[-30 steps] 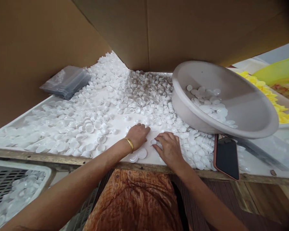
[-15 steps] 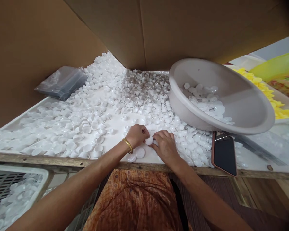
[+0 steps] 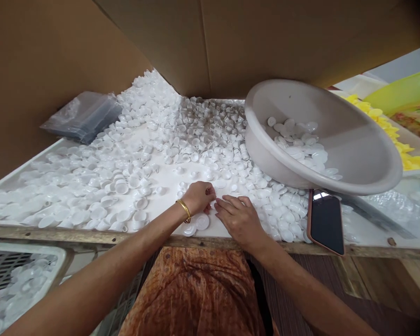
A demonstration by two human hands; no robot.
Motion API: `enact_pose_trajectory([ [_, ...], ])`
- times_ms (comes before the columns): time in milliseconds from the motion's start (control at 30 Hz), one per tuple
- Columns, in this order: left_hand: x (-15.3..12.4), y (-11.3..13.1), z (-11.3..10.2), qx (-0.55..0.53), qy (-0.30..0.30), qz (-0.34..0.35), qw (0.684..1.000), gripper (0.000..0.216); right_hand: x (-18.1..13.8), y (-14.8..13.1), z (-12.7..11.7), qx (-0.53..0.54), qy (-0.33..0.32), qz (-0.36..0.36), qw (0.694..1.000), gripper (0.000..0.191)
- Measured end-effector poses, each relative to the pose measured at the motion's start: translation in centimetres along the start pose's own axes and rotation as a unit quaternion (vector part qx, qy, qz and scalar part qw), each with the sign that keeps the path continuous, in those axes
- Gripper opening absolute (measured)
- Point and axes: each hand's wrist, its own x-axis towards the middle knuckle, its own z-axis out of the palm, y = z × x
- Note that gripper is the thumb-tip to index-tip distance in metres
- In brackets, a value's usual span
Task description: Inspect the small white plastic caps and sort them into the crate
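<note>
Near the table's front edge, my left hand (image 3: 200, 198) pinches a small white plastic disc (image 3: 213, 204), mostly hidden by the fingers. From the other side, my right hand (image 3: 241, 220) reaches to it with fingers stretched out and somewhat apart, the tips at its edge. The right thumb is largely hidden. Just below my left wrist, white saucer-like discs (image 3: 202, 221) lie flat on the table. Small white plastic cups (image 3: 122, 186) spread over the tabletop to the left and behind my hands. More white pieces (image 3: 287, 219) are heaped to the right.
A large grey basin (image 3: 367, 154) holding white discs stands tilted at the right. A phone (image 3: 325, 223) lies below its rim. Cardboard (image 3: 252, 42) walls the back. A plastic-wrapped pack (image 3: 86, 114) sits far left; a crate (image 3: 61, 261) of white pieces stands lower left. Yellow pieces (image 3: 402, 149) lie far right.
My right hand has shifted slightly down and its fingers have straightened. The disc between my hands is now more hidden behind my fingers. My left hand stays nearly in place.
</note>
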Motion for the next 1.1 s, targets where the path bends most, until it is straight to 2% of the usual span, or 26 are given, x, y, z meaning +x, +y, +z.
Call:
enact_pose_trajectory([
  [367, 1.0, -0.6, -1.3, 0.093, -0.061, 0.064, 0.992, 0.012, 1.8, -0.8, -1.2, -0.023, -0.118, -0.052, 0.991, 0.019],
  [533, 0.2, -0.7, -0.9, 0.114, -0.032, 0.06, 0.991, 0.013, 2.0, -1.5, -1.3, -0.053, -0.145, -0.059, 0.986, 0.021],
  [633, 0.0, 0.0, -1.2, 0.164, 0.028, 0.068, 0.984, 0.005, 1.7, -1.7, -1.0, -0.047, -0.129, -0.04, 0.99, 0.023],
  [700, 0.3, 0.6, -1.5, 0.255, 0.093, 0.119, 0.955, 0.012, 1.3, -1.8, -0.7, -0.046, -0.104, -0.032, 0.993, 0.026],
  [767, 0.8, 1.1, -1.6, 0.345, 0.132, 0.163, 0.915, 0.016, 1.0, -1.9, -0.5, -0.043, -0.086, -0.018, 0.995, 0.028],
  [867, 1.6, 1.4, -1.1, 0.405, 0.136, 0.157, 0.89, 0.014, 0.5, -1.8, -0.3, -0.022, -0.067, 0.036, 0.997, 0.028],
  [1000, 2.1, 1.2, 0.0, 0.406, 0.139, 0.142, 0.892, 0.017, 0.0, -1.4, -0.8, 0.011, -0.06, 0.087, 0.994, 0.028],
  [1100, 1.8, 1.1, -0.7, 0.389, 0.132, 0.135, 0.902, 0.019, 0.0, -0.9, -1.0, 0.038, -0.066, 0.103, 0.992, 0.027],
])
